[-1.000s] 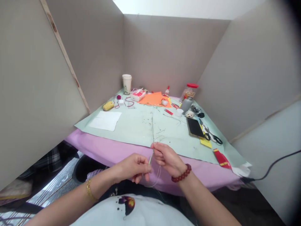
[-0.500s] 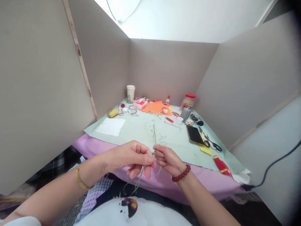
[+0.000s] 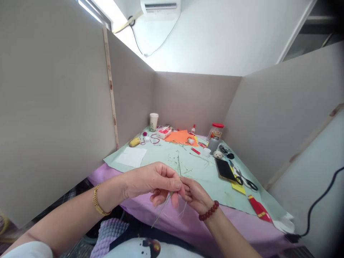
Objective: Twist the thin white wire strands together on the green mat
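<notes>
My left hand [image 3: 158, 182], a gold bracelet at its wrist, pinches thin pale-green strands [image 3: 162, 207] between thumb and fingers. Their loose ends hang below the hand over the table's front edge. Against its fingertips is my right hand [image 3: 197, 191], wearing a red bead bracelet. Its fingers are closed at the base of a thin dark stem [image 3: 179, 164] that points up and away. Whether stem and strands are one piece is hidden by the fingers. Small dark bits lie on the green sheet [image 3: 161, 157] beyond the hands.
A white sheet [image 3: 131, 157] and a yellow object [image 3: 134, 142] lie at left. Farther back are a paper cup [image 3: 153, 122], orange paper [image 3: 178, 137] and a red-lidded jar [image 3: 215, 132]. To the right are a phone [image 3: 224, 169], scissors [image 3: 245, 181] and a red packet [image 3: 259, 208].
My hands have come together, with the left fingertips now touching the right ones. The strands hang straighter below the left hand. The view has tilted upward.
</notes>
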`<action>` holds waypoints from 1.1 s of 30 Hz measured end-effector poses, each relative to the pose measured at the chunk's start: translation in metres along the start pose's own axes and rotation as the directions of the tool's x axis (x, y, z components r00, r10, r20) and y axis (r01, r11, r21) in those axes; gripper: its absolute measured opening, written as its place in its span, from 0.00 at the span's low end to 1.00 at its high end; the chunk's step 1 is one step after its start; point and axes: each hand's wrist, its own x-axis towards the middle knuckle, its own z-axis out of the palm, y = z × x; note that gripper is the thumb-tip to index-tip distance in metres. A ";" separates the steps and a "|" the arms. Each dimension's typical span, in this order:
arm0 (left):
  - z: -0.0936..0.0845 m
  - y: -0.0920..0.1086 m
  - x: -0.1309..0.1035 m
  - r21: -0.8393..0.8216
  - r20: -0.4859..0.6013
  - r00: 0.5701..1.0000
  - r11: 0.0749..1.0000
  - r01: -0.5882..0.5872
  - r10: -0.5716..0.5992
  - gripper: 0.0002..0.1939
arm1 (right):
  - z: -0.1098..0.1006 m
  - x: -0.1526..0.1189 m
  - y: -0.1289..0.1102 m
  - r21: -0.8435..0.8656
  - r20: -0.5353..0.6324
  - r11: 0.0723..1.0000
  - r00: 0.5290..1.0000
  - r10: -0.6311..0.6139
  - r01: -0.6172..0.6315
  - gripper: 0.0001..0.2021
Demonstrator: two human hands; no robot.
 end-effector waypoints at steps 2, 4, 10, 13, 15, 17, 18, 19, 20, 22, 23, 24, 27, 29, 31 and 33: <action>0.001 0.003 -0.002 0.011 0.000 1.000 1.000 -0.018 0.018 0.12 | 0.001 -0.001 -0.001 -0.006 -0.013 1.000 1.000 -0.006 0.006 0.11; 0.003 0.006 -0.004 0.024 -0.005 0.999 0.999 -0.032 0.032 0.12 | 0.002 -0.001 -0.001 -0.016 -0.006 1.000 1.000 -0.017 0.017 0.10; 0.009 0.018 -0.009 0.065 -0.035 0.997 0.995 -0.069 0.072 0.12 | 0.001 -0.001 0.000 0.003 0.035 1.000 0.999 -0.029 0.029 0.12; 0.014 0.019 -0.012 0.087 -0.056 0.995 0.994 -0.073 0.078 0.13 | -0.001 0.001 0.001 0.011 0.027 1.000 0.999 -0.029 0.029 0.10; 0.020 0.016 -0.015 0.114 -0.064 0.996 0.992 -0.057 0.065 0.13 | -0.003 0.003 0.001 0.029 0.023 0.999 0.999 -0.022 0.022 0.07; 0.028 0.008 -0.018 0.163 -0.040 0.999 0.987 -0.015 0.022 0.13 | -0.003 0.004 0.000 0.063 0.021 0.998 1.000 -0.012 0.010 0.05; 0.033 0.003 -0.019 0.195 -0.004 1.000 0.981 0.017 -0.016 0.12 | -0.004 0.004 0.000 0.081 0.021 0.997 1.000 -0.006 0.004 0.05; 0.037 -0.004 -0.020 0.235 0.027 0.998 0.971 0.050 -0.058 0.11 | -0.004 0.004 0.000 0.094 0.019 0.996 1.000 0.000 -0.002 0.04; 0.040 -0.011 -0.020 0.288 0.047 0.995 0.955 0.067 -0.084 0.10 | -0.004 0.004 0.000 0.102 0.016 0.995 1.000 0.006 -0.008 0.04; 0.045 -0.025 -0.019 0.421 0.095 0.992 0.906 0.039 -0.087 0.08 | -0.004 0.004 0.002 0.107 0.007 0.994 1.000 0.027 -0.028 0.03; 0.046 -0.031 -0.017 0.483 0.124 0.990 0.876 0.002 -0.070 0.08 | -0.003 0.004 0.004 0.107 0.005 0.994 0.999 0.038 -0.038 0.02; 0.047 -0.037 -0.016 0.538 0.149 0.988 0.842 -0.041 -0.047 0.08 | -0.002 0.003 0.006 0.104 0.004 0.993 0.999 0.047 -0.048 0.02; 0.046 -0.044 -0.010 0.634 0.198 0.980 0.764 -0.118 -0.013 0.08 | 0.000 -0.001 0.011 0.074 0.003 0.996 0.999 0.050 -0.051 0.03; 0.043 -0.042 -0.005 0.642 0.237 0.971 0.755 -0.130 -0.034 0.08 | 0.002 -0.005 0.012 0.032 0.000 0.999 0.999 0.035 -0.035 0.04; 0.035 -0.042 0.004 0.607 0.271 0.958 0.789 -0.095 -0.093 0.06 | 0.002 -0.009 0.012 -0.015 -0.003 1.000 1.000 0.006 -0.006 0.05; 0.023 -0.049 0.019 0.536 0.287 0.936 0.844 0.020 -0.204 0.05 | 0.001 -0.012 0.011 -0.064 -0.010 0.998 1.000 -0.026 0.026 0.06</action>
